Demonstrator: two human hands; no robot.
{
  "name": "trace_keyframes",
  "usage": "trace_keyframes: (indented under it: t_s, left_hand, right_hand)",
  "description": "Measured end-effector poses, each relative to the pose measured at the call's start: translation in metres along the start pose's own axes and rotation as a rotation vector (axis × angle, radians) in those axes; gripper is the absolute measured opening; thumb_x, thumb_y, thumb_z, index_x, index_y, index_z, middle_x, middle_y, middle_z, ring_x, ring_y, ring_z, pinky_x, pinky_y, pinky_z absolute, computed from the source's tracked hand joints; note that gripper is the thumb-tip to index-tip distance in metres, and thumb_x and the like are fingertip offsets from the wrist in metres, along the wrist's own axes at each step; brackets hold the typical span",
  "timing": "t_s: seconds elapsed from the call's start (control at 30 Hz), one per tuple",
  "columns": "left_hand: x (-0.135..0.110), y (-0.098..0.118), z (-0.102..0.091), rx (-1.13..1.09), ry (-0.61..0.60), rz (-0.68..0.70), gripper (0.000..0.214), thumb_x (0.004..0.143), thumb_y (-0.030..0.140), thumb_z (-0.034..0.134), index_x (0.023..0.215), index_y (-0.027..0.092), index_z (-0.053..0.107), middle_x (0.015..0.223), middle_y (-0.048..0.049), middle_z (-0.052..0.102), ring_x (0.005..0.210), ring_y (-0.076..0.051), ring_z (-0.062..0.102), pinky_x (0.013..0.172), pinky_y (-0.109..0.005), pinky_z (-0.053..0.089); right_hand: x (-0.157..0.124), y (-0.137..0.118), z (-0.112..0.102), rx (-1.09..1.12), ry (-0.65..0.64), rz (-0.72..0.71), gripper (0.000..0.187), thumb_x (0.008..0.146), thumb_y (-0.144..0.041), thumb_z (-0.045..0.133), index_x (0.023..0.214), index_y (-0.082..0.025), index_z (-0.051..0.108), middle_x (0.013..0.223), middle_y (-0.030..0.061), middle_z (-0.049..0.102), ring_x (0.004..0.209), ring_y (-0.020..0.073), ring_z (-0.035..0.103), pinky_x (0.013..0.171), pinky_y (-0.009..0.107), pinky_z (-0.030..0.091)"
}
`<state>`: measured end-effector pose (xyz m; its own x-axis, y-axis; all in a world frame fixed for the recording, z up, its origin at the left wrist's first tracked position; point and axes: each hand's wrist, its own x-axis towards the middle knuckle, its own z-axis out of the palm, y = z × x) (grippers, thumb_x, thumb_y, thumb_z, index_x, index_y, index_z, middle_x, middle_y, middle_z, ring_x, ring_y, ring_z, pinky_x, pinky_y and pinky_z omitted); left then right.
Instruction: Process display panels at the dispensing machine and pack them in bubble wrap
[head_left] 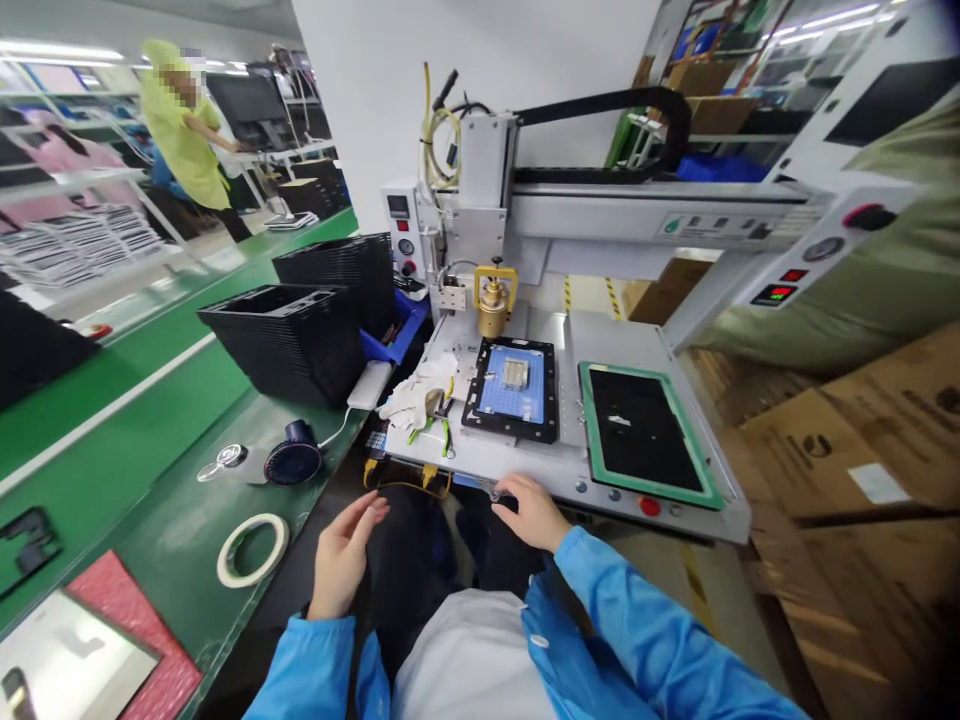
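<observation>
My left hand [345, 550] hovers over my lap with its fingers stretched out, holding nothing. My right hand [531, 512] is at the front edge of a white bench machine [525, 462]. Its fingers are apart and slightly bent, beside a small metal button [495, 495]; contact with it is unclear. On the machine bed lies a black fixture [474, 410] with a blue panel [491, 385] and a silvery plate [516, 373] in it. A brass-coloured head [493, 310] hangs just behind. To the right sits a green-framed tray [589, 420] with a black sheet [645, 430].
White gloves [412, 400] and green-handled pliers [447, 435] lie left of the fixture. The green bench holds black tray stacks [292, 345], a small fan [292, 460] and a tape roll [225, 560]. A red button [649, 506] is on the front edge. Cartons [832, 440] stand right.
</observation>
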<state>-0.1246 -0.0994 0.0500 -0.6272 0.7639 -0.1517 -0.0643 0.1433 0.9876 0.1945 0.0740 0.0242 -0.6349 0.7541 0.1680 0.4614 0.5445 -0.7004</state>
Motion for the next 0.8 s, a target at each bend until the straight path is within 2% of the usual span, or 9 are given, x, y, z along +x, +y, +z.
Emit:
trace_keyframes:
  t_s: [0.13, 0.3, 0.4, 0.53, 0.63, 0.7, 0.8]
  left_hand:
    - [-0.019, -0.016, 0.006, 0.067, -0.11, -0.086, 0.069, 0.076, 0.067, 0.087, 0.123, 0.017, 0.079, 0.117, -0.014, 0.081, 0.112, -0.034, 0.078, 0.115, -0.053, 0.056]
    - [-0.037, -0.023, 0.004, 0.104, -0.103, -0.143, 0.076, 0.068, 0.075, 0.088, 0.117, 0.018, 0.081, 0.112, -0.0143, 0.082, 0.109, -0.036, 0.079, 0.113, -0.054, 0.058]
    - [-0.04, -0.024, 0.0, 0.11, -0.087, -0.148, 0.08, 0.067, 0.078, 0.086, 0.118, 0.017, 0.08, 0.112, -0.0147, 0.082, 0.112, -0.037, 0.078, 0.112, -0.055, 0.057]
    - [-0.039, -0.024, -0.003, 0.105, -0.089, -0.133, 0.077, 0.071, 0.076, 0.085, 0.12, 0.018, 0.079, 0.115, -0.0146, 0.081, 0.115, -0.038, 0.077, 0.113, -0.057, 0.057]
    - [-0.037, -0.02, -0.001, 0.091, -0.087, -0.117, 0.076, 0.07, 0.075, 0.086, 0.119, 0.018, 0.079, 0.115, -0.0149, 0.081, 0.114, -0.038, 0.077, 0.112, -0.057, 0.057]
    - [-0.035, -0.016, 0.002, 0.086, -0.092, -0.107, 0.077, 0.069, 0.076, 0.086, 0.119, 0.018, 0.079, 0.115, -0.015, 0.081, 0.113, -0.038, 0.077, 0.113, -0.057, 0.057]
    - [-0.033, -0.011, 0.007, 0.082, -0.11, -0.093, 0.079, 0.068, 0.077, 0.086, 0.119, 0.017, 0.079, 0.114, -0.0145, 0.082, 0.113, -0.037, 0.077, 0.112, -0.055, 0.058]
  right_hand:
    - [-0.001, 0.005, 0.0, -0.006, -0.029, 0.007, 0.019, 0.089, -0.02, 0.076, 0.106, -0.02, 0.069, 0.108, 0.007, 0.07, 0.107, 0.0269, 0.064, 0.099, 0.044, 0.053]
    - [0.004, 0.0, -0.002, -0.009, -0.048, 0.006, 0.019, 0.086, -0.02, 0.079, 0.104, -0.02, 0.071, 0.107, 0.0072, 0.072, 0.104, 0.0267, 0.066, 0.097, 0.043, 0.054]
    - [0.011, -0.01, -0.014, 0.079, -0.088, -0.006, 0.015, 0.089, -0.023, 0.076, 0.103, -0.02, 0.072, 0.103, 0.0058, 0.073, 0.095, 0.0231, 0.069, 0.09, 0.038, 0.057]
    - [0.037, -0.022, -0.054, 0.164, -0.145, -0.133, 0.019, 0.09, -0.029, 0.077, 0.108, -0.023, 0.076, 0.109, 0.005, 0.077, 0.097, 0.0217, 0.073, 0.089, 0.034, 0.06]
    - [0.081, -0.022, -0.097, 0.049, -0.13, -0.199, 0.025, 0.085, -0.034, 0.082, 0.107, -0.023, 0.077, 0.109, 0.0051, 0.078, 0.097, 0.0226, 0.073, 0.088, 0.034, 0.061]
    - [0.119, -0.018, -0.124, -0.12, -0.107, -0.16, 0.025, 0.084, -0.035, 0.084, 0.105, -0.022, 0.077, 0.105, 0.0048, 0.078, 0.093, 0.0218, 0.073, 0.088, 0.034, 0.061]
    - [0.179, -0.007, -0.156, -0.345, -0.038, -0.017, 0.026, 0.085, -0.033, 0.084, 0.104, -0.018, 0.076, 0.103, 0.0068, 0.077, 0.095, 0.0227, 0.072, 0.091, 0.035, 0.06]
